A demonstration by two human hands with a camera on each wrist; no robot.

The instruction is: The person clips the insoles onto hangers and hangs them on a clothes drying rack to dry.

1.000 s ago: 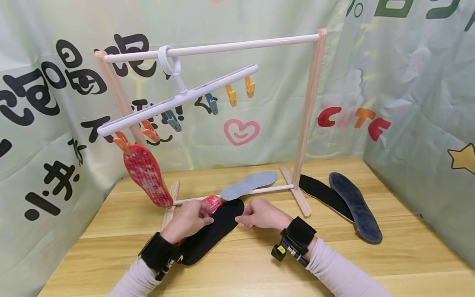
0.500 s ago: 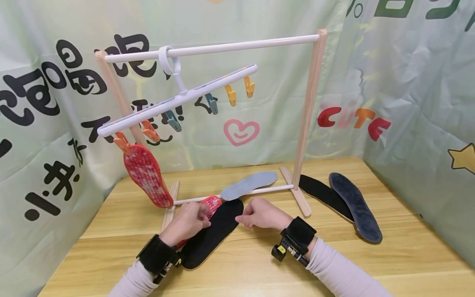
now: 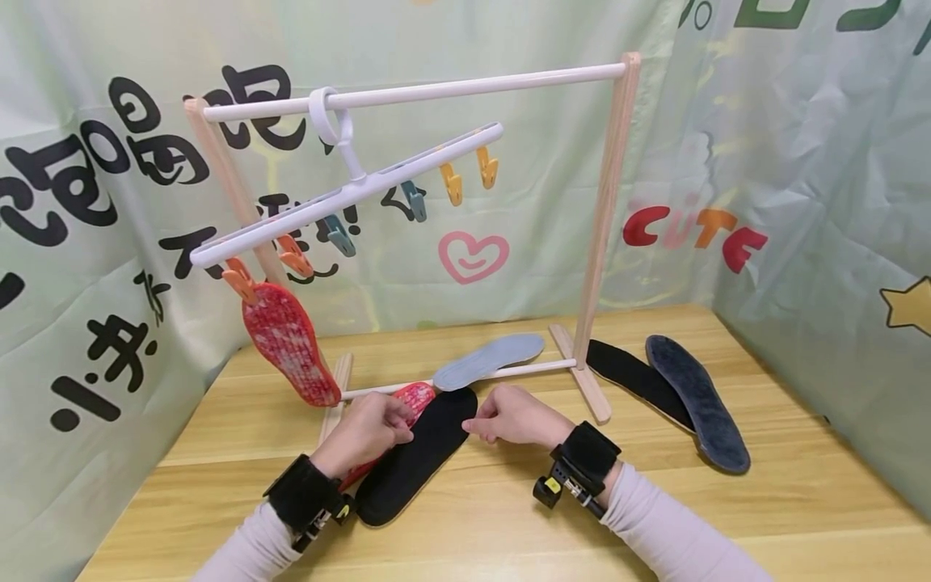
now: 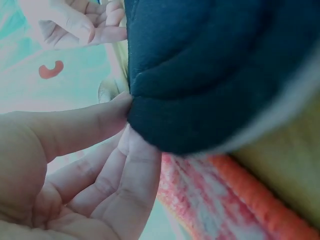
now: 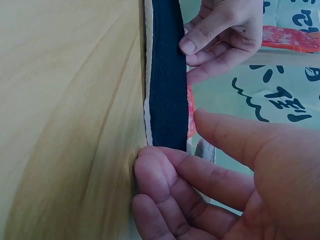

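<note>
Nudges round-ended, matte-black insole, pinched in left hand, touched by unclamped right hand, toward front edge of bench.

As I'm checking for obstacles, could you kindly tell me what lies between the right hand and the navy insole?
In the head view, the rack's right foot and then a black insole lie between the right hand and the navy insole.

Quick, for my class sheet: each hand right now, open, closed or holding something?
Left hand: pinching the edge of the black insole between the hands.
Right hand: open, loosely curled at that insole's end, not gripping it.
</note>
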